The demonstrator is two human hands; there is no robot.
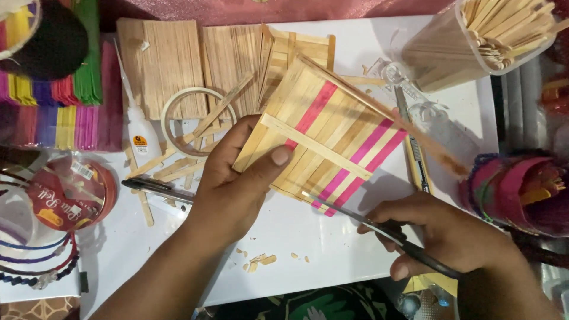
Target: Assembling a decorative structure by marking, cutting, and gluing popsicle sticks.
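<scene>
The left hand (234,178) held a panel of glued craft sticks (323,145), plain wood with pink stripes, tilted above the white bench (308,237), its fingers clamped on the panel's left edge with the thumb pressed on a cross-stick. The right hand (438,231) had its fingers closed through the handles of dark scissors (367,222), whose blade tips met the panel's lower edge. The panel looked light, stiff and brittle at its glue joints, so it was best gripped at the edge near the cross-stick.

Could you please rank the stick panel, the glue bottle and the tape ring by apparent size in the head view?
1. Stick panel, held nearer the camera, so its lead is partly unsure.
2. Glue bottle and tape ring look roughly alike; unranked.
</scene>
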